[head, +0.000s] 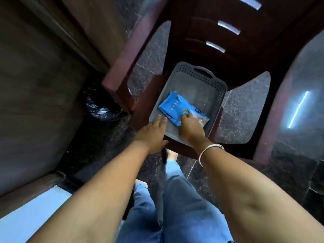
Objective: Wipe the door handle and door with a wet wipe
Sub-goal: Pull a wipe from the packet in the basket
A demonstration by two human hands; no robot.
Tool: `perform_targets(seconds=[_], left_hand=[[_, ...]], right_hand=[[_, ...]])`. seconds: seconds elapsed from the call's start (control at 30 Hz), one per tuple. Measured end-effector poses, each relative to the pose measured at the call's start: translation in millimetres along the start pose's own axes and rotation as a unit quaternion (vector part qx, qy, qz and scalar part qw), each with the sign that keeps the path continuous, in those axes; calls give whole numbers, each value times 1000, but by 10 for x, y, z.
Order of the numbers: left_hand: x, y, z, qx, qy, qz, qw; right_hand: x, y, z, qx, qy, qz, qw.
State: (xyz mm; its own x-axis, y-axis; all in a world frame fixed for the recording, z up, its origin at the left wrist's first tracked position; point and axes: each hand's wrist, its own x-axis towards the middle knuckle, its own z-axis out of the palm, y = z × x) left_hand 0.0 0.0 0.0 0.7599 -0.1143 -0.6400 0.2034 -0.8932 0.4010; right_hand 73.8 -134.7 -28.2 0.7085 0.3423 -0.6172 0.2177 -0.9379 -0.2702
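Head view, left to right: a dark brown wooden door (pixel 35 76) fills the left side of the frame; its handle is outside the picture. Near its base, a crumpled glossy black plastic bag (pixel 103 109) lies on the black speckled stone floor (pixel 98 148). Just beside the bag stands a dark reddish-brown plastic chair (pixel 122 67), with a grey perforated plastic basket (pixel 217 92) resting on its seat. The left hand (pixel 154 132) reaches over the near-left rim of the basket. Its grip is open: the fingers lie nearly straight on the basket's inner floor, with the thumb spread out at the near edge, and the fingertips stop just beside the near-left corner of the packet. A flat blue plastic wet wipe packet (pixel 175 106) lies tilted inside the basket, toward the near side. The right hand (pixel 189 127) rests on the packet from the near side, with its fingertips bent down onto the round flap on the packet's top face. Motion blur and the back of the hand hide the thumb, so it cannot be determined whether this grip pinches the flap or only touches it. A thin silver metal bangle (pixel 208 151) circles the right wrist. Blue denim trousers (pixel 184 207) occupy the lower centre.
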Motion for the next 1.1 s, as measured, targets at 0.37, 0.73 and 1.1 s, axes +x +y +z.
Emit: perform_targets(seconds=[0.37,0.73,1.1], left_hand=[[986,-149,416,-49,-58,-49,996],[1147,-265,602,-53,-60,-42,996],[1100,-276,633,-103,-18,-37,994]], right_hand=[[844,528,417,75,62,105,990],[1036,559,585,24,123,83,989],[1043,588,599,31,163,61,984]])
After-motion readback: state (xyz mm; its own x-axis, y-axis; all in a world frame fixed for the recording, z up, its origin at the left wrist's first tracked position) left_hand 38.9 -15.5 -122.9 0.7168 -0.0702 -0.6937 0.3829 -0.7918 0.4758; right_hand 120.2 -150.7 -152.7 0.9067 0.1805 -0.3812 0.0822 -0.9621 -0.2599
